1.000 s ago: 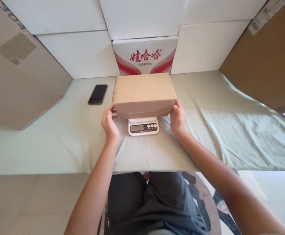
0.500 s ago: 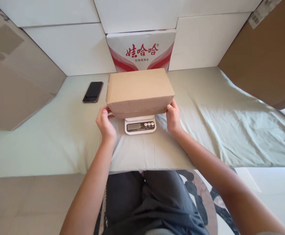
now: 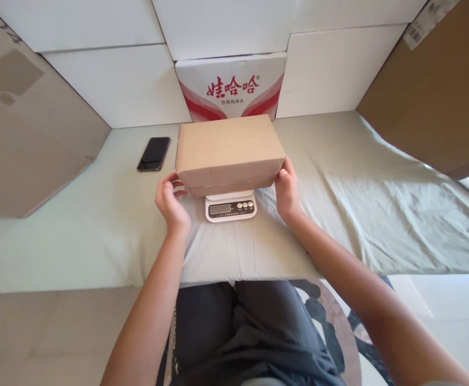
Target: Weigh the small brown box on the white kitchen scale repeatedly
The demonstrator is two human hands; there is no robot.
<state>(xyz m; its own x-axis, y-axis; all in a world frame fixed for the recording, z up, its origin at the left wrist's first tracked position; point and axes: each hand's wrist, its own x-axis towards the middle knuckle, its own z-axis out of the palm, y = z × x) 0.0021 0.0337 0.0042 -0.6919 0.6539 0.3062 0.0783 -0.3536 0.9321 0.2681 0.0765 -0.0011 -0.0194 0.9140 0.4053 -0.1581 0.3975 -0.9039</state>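
Note:
A closed brown cardboard box (image 3: 228,147) rests on a small white digital scale (image 3: 230,209), whose display and buttons show below the box's near edge. My left hand (image 3: 171,201) is at the box's near left corner with its fingers spread, just off the cardboard. The thumb and fingers of my right hand (image 3: 286,190) lie against the near right corner of the box. Both stand on a pale green cloth (image 3: 359,187) that covers the table.
A black phone (image 3: 154,154) lies face up left of the box. Behind the box stands a white and red carton (image 3: 230,86) against white panels. Large brown cardboard sheets lean in at the left (image 3: 29,134) and right (image 3: 431,96). My lap is below the table edge.
My left hand has drawn slightly left, away from the box's corner, and its fingers have spread. The box has settled on the scale. My right hand stays at its corner.

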